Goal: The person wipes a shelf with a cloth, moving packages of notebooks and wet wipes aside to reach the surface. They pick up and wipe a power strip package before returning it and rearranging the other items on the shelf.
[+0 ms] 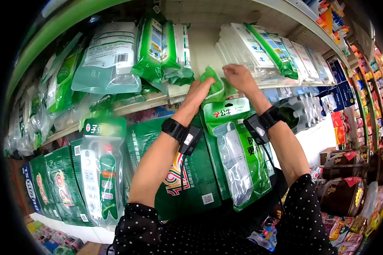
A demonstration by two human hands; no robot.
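My left hand [198,92] is closed on a green cloth [212,81] with a pale edge, at the front of the shelf. Just right of it, my right hand [239,78] has its fingers curled, and nothing shows in them. Part of the cloth hangs close beside that hand. Below both hands, a packaged power strip [234,157] in a clear and green bag hangs from the shelf edge. Each wrist wears a black strap with a small box.
Packaged power strips [108,59] fill the shelf's left side, with green packs [157,51] beside them. More clear packs [255,49] stand at right. Below are green cartons [64,182] and another hanging power strip pack [102,170]. Brown boxes [340,195] stand at lower right.
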